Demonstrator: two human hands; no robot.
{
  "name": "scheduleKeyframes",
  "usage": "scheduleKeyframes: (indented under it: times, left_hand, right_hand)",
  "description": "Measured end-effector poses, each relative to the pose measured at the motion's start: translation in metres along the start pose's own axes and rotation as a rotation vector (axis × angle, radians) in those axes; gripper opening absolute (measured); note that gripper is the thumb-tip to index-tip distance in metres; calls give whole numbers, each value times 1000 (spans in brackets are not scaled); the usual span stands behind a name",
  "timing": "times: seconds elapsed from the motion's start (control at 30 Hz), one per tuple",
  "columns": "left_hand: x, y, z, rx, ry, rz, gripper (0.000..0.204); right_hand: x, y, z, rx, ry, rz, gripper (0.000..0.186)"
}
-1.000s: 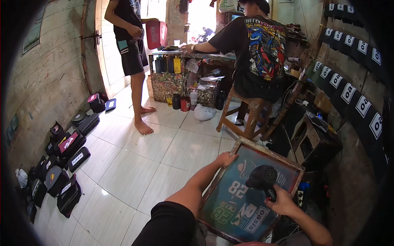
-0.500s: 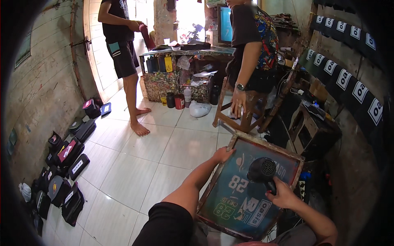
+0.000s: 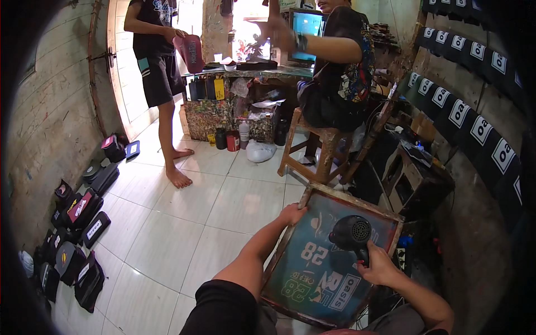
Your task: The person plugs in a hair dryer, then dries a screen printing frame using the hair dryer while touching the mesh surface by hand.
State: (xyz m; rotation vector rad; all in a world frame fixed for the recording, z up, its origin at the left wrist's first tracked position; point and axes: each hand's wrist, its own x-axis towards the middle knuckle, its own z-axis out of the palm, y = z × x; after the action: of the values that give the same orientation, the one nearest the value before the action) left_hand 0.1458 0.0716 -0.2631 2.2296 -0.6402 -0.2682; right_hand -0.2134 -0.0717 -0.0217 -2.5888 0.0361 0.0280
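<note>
A wooden-framed printing screen (image 3: 297, 267) with teal mesh and pale lettering leans tilted in front of me, its lower end near my lap. My left hand (image 3: 293, 214) is closed round the frame's upper left corner. In my right hand (image 3: 381, 264) is a black hair dryer (image 3: 350, 232), gripped by its handle and held over the mesh. The round vented back of the dryer faces up, and its body hides part of the lettering. Whether the dryer touches the mesh I cannot tell.
One person (image 3: 158, 67) stands at the far workbench (image 3: 245, 73) holding a maroon piece. Another person (image 3: 346, 67) sits on a wooden stool (image 3: 312, 139). Black bags (image 3: 94, 229) line the left wall. Printed dark strips (image 3: 458, 109) hang on the right, above a dark wooden box (image 3: 410, 178).
The seated person has straightened and raised an arm that hung low beside the stool. The standing person's maroon piece has turned outward. My view has shifted slightly; both my grips stay.
</note>
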Motion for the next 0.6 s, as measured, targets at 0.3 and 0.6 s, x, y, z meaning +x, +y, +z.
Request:
scheduleKeyframes:
  times: [0.3, 0.6]
  left_hand:
    - [-13, 20, -10, -4, 0, -20, 80]
    - [-1, 6, 0, -2, 21, -15, 81]
  right_hand:
    - [1, 6, 3, 5, 27, -76, 41]
    - [3, 2, 4, 27, -23, -6, 43]
